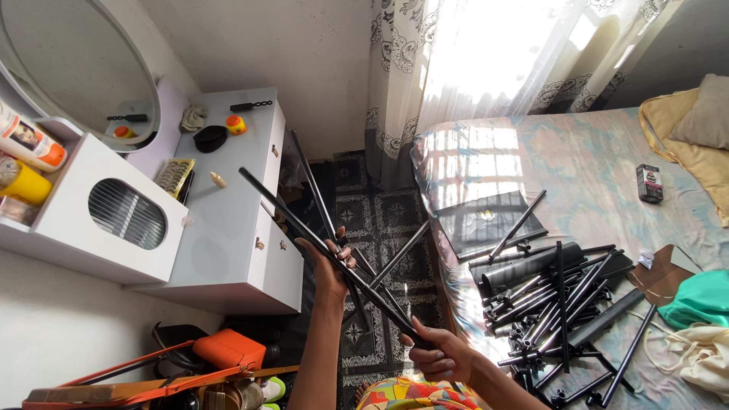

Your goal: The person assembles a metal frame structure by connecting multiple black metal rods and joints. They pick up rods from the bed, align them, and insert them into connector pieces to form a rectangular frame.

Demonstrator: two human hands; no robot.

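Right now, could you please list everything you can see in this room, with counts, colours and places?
Long tubes: a few, black, crossed in both hands over the floor.
Loose tubes: a large pile, too many to count, black, on the bed.
Bed: one, faded floral cover, right.
Small box: one, dark, on the bed.
Cloth: one, teal, bed's right edge.
Dresser: one, white, left.
Mirror: one, round, above the dresser.
Bowl: one, black, on the dresser.
Curtain: one, patterned white, at the window.
Case: one, orange, on the floor.
Left hand: fingers around the tubes.
Right hand: fingers gripping a tube's lower end.
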